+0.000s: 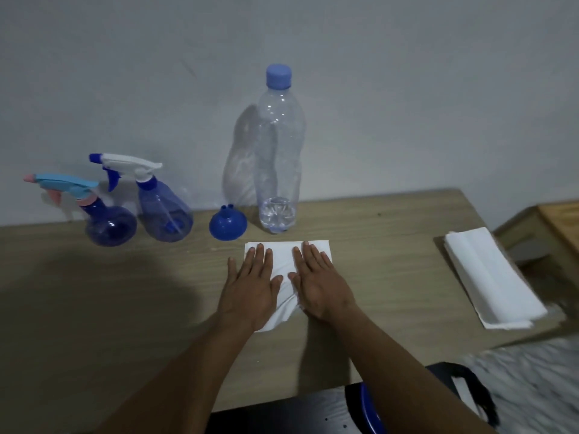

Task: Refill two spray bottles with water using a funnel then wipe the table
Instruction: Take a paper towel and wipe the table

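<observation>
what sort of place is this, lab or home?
Probably a room at home, not a lab: a wood-grain table against a plain painted wall, household spray bottles and a water bottle, with what looks like bedding at lower right.

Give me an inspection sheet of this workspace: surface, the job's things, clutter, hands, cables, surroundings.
Surface: wood-look table, its left part in shadow.
Job's things: light-blue-headed spray bottle and white-headed spray bottle at the back left, heads on; blue funnel mouth-down beside them; water bottle capped, a little water at its base; white paper towel lying at the centre.
Clutter: stack of white paper near the right edge.
Hands: left hand and right hand press flat on the paper towel, fingers straight.
Cables: nothing seen.
Surroundings: plain wall behind; wooden furniture at right; dark seat below the table's near edge.
</observation>
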Demonstrator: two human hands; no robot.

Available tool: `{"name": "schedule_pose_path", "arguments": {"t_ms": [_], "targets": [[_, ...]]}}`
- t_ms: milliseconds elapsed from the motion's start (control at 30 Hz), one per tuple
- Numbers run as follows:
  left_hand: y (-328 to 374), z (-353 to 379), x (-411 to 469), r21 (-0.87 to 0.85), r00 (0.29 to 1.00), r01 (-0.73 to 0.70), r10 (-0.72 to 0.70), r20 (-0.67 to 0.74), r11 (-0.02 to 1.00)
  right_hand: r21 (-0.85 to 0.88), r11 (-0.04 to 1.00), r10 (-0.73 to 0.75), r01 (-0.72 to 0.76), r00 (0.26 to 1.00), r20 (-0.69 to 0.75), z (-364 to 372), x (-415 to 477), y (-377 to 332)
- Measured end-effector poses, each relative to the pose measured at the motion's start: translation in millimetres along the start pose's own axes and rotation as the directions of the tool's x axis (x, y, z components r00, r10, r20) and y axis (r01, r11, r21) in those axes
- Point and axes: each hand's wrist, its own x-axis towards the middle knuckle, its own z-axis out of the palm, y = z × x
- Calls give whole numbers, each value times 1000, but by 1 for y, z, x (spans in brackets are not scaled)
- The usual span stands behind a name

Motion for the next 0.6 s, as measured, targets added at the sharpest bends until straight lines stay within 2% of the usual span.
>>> {"name": "schedule_pose_path", "arguments": {"t_ms": [267, 600], "targets": [[41, -9, 11, 48, 997, -65, 63, 46, 997, -8, 998, 64, -64, 997, 52, -13, -22, 36], [34, -10, -56, 7, 974, -197, 195, 114, 980, 16, 978, 207, -207, 978, 32, 6, -100, -14]]}}
